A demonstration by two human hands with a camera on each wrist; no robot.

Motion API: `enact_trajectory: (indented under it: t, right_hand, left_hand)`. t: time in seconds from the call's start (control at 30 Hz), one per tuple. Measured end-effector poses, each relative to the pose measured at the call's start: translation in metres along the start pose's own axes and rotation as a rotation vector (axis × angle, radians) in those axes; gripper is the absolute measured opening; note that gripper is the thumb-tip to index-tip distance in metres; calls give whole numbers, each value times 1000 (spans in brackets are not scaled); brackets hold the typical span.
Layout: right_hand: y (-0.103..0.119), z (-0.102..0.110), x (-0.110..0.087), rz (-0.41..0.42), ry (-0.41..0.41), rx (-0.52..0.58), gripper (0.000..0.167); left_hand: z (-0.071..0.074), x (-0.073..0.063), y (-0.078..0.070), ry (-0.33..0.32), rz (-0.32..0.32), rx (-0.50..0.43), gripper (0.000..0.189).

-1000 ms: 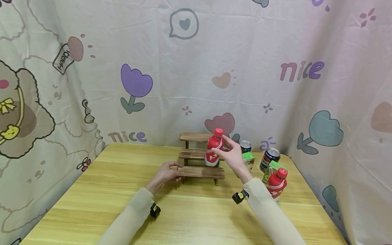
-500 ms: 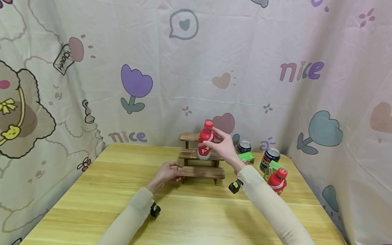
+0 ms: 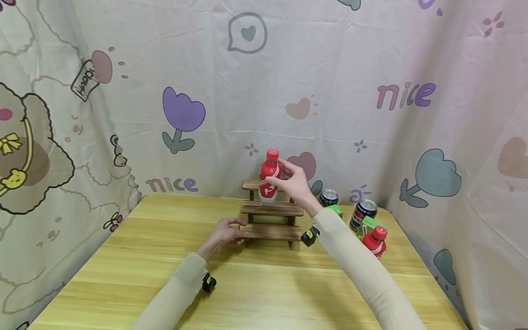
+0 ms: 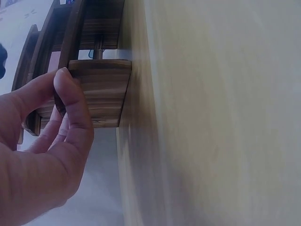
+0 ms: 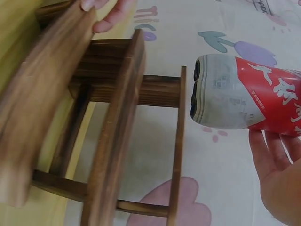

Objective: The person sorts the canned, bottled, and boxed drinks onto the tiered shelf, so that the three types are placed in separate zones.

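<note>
A small three-step wooden stand [image 3: 272, 232] is on the table. My left hand [image 3: 222, 234] pinches the left end of its lowest step; in the left wrist view the thumb [image 4: 70, 89] lies along that step's edge. My right hand [image 3: 298, 187] grips a red drink bottle [image 3: 270, 178] with a red cap and pale base, thumb in front and fingers behind. The bottle is upright and overlaps the top step in the head view. From the right wrist, a gap shows between the bottle's base [image 5: 207, 92] and the top step [image 5: 178, 141].
To the right of the stand are two dark drink cans, one nearer [image 3: 363, 214] and one farther back [image 3: 328, 197]. Green-topped cartons [image 3: 373, 223] and another red bottle [image 3: 374, 242] stand there too, partly behind my right sleeve. A printed curtain [image 3: 231, 101] hangs behind the table.
My right hand has carried the red bottle up and to the left, from in front of the middle step to the top step's height. My left hand has stayed on the lowest step.
</note>
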State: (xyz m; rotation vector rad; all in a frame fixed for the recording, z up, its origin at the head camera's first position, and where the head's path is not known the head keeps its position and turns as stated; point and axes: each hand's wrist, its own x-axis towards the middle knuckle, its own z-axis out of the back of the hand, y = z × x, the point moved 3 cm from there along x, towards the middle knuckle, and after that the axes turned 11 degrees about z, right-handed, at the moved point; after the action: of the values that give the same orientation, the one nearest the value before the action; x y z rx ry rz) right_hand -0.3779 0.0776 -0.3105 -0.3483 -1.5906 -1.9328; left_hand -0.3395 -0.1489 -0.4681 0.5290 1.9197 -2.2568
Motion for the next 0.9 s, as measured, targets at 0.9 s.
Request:
enact_trajectory:
  t: [0.9]
  right_hand:
    - [-9, -6, 46, -57, -46, -68, 74]
  left_hand:
    - [1, -2, -1, 7, 4, 16, 41]
